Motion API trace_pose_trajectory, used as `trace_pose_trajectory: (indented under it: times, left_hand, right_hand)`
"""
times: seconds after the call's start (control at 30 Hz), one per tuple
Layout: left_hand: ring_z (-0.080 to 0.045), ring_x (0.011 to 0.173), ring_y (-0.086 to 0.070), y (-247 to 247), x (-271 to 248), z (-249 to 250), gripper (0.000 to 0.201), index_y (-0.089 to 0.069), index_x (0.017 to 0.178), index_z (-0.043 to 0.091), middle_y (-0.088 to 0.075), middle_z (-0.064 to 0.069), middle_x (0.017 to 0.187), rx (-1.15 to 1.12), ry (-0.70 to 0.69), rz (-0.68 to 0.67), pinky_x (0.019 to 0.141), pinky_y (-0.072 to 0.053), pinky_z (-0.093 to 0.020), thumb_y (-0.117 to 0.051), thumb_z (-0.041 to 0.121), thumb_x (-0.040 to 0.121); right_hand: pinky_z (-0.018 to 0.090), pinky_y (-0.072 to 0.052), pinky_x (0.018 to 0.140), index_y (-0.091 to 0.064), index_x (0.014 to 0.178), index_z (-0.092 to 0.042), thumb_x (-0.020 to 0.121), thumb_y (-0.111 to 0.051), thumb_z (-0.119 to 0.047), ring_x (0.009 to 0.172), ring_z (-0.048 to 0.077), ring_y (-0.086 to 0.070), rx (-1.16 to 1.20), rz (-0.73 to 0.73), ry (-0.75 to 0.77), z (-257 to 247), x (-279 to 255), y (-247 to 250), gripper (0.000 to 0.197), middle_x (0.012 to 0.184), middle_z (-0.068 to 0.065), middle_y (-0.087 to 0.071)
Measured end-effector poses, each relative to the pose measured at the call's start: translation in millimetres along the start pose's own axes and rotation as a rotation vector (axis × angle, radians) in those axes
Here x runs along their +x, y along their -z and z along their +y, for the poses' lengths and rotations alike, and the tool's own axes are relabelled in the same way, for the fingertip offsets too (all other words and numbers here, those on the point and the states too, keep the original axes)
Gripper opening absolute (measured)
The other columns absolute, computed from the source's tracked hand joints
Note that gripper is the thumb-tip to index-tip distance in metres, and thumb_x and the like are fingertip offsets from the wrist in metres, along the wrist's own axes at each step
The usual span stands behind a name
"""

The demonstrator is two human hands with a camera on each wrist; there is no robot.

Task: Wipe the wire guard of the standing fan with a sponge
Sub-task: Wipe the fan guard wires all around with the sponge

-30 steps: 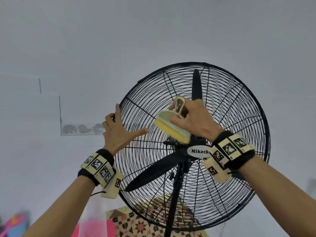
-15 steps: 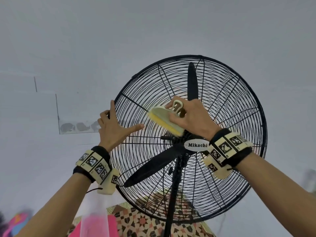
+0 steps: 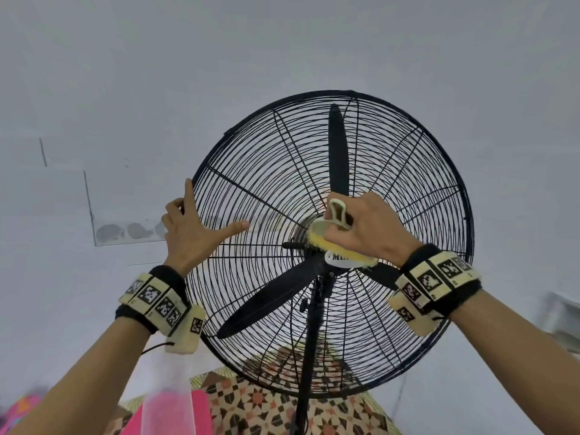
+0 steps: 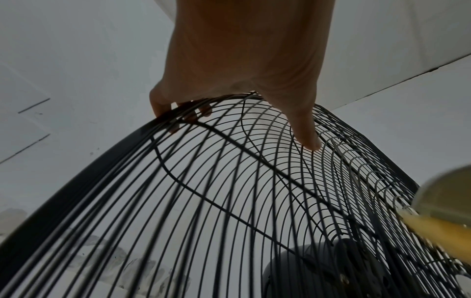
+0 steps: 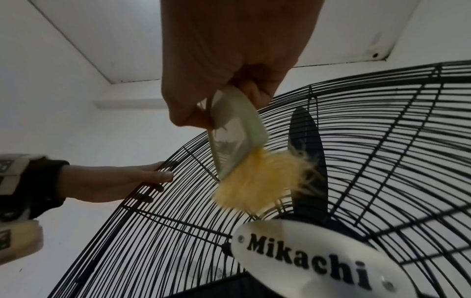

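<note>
The standing fan's black wire guard (image 3: 408, 183) fills the middle of the head view, with black blades (image 3: 337, 152) behind it. My right hand (image 3: 367, 227) grips the loop handle of a pale green holder with a yellow sponge (image 3: 339, 246) beneath. The sponge presses on the wires at the hub, just above the white Mikachi badge (image 5: 305, 258). In the right wrist view the sponge (image 5: 260, 181) looks frayed. My left hand (image 3: 201, 221) holds the guard's left rim, fingers (image 4: 178, 113) curled over it and the thumb laid across the front wires.
The fan's black pole (image 3: 310, 340) runs down from the hub. Below it lies a patterned surface (image 3: 251, 400) and a blurred pale and pink object (image 3: 169, 403). A plain white wall stands behind the fan.
My right hand has slid the sponge right and down across the wires, from upper left of the hub to just above the badge. My left hand has stayed on the left rim.
</note>
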State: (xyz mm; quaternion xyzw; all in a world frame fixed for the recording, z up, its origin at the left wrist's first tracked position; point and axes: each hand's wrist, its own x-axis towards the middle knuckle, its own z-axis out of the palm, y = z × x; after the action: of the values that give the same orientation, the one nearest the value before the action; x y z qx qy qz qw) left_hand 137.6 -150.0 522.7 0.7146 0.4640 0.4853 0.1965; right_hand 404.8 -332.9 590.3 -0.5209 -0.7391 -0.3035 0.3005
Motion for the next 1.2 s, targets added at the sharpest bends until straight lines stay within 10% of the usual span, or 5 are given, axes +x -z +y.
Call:
trace_pose_trajectory:
  times: [0.83, 0.97, 1.2]
  left_hand:
    - [-0.037, 0.146, -0.018, 0, -1, -2, 0.142, 0.009, 0.163, 0.040, -0.017, -0.012, 0.158, -0.018, -0.013, 0.006, 0.116, -0.031, -0.066, -0.077, 0.085, 0.060]
    - [-0.037, 0.147, -0.017, -1, 0, -5, 0.142, 0.010, 0.162, 0.042, -0.017, -0.012, 0.158, -0.032, -0.020, 0.001, 0.117, -0.030, -0.066, -0.076, 0.088, 0.059]
    - [-0.037, 0.146, -0.018, -1, -1, -5, 0.145, 0.010, 0.163, 0.041, -0.017, -0.011, 0.158, -0.027, -0.020, 0.003, 0.117, -0.030, -0.065, -0.073, 0.091, 0.056]
  right_hand:
    - [0.013, -0.046, 0.045, -0.069, 0.097, -0.020, 0.090, -0.059, -0.046, 0.049, 0.010, -0.060, 0.090, -0.013, 0.019, 18, -32, 4, 0.028, 0.068, -0.004, -0.070]
    - [0.035, -0.050, 0.043, -0.063, 0.081, -0.018, 0.085, -0.058, -0.051, 0.043, 0.018, -0.055, -0.033, -0.047, -0.042, 21, -39, 3, 0.033, 0.052, -0.002, -0.059]
    - [0.030, -0.051, 0.046, -0.066, 0.088, -0.019, 0.088, -0.060, -0.052, 0.046, 0.014, -0.055, 0.046, -0.051, -0.075, 14, -39, -1, 0.033, 0.058, -0.004, -0.063]
